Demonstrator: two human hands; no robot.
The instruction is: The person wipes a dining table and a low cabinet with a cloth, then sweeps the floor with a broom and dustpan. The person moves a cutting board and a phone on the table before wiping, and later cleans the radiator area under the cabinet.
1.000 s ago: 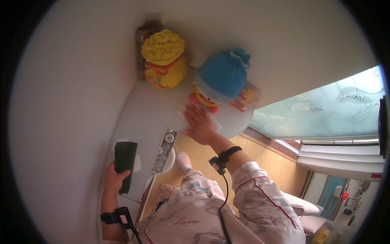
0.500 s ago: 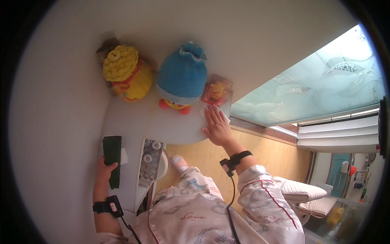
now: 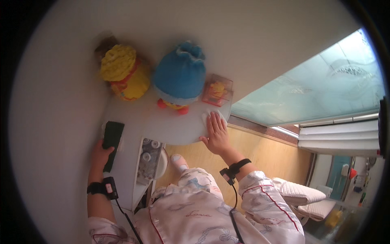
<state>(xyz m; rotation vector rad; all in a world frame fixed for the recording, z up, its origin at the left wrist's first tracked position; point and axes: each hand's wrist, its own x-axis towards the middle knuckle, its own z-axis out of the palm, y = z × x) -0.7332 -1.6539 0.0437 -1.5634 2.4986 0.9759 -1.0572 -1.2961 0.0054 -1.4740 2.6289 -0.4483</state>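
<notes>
My left hand [image 3: 100, 156] grips a dark green rectangular box [image 3: 113, 140], thumb across its face, at the left end of the white shelf top. My right hand [image 3: 216, 132] lies flat, fingers stretched out, on a white cloth or tissue [image 3: 206, 118] by the shelf's rounded front edge. Just beyond that hand stands a clear box with reddish edges [image 3: 217, 90], holding a small yellow and red figure. A blue knitted cover [image 3: 180, 75] sits over a yellow and red thing left of it. Farther left is a yellow ruffled bag-like thing [image 3: 126, 73] with a red band.
The white shelf top [image 3: 170, 132] runs along the wall. Below its front edge is a cabinet compartment [image 3: 148, 158] with round white-topped items. A frosted glass panel [image 3: 317, 81] rises at the right. Quilted cushions [image 3: 300, 191] are at the lower right, over wooden flooring [image 3: 260, 158].
My left hand has moved away from me with the green box, which now tilts slightly and covers most of a white patch. My right hand has slid a little toward me with the cloth.
</notes>
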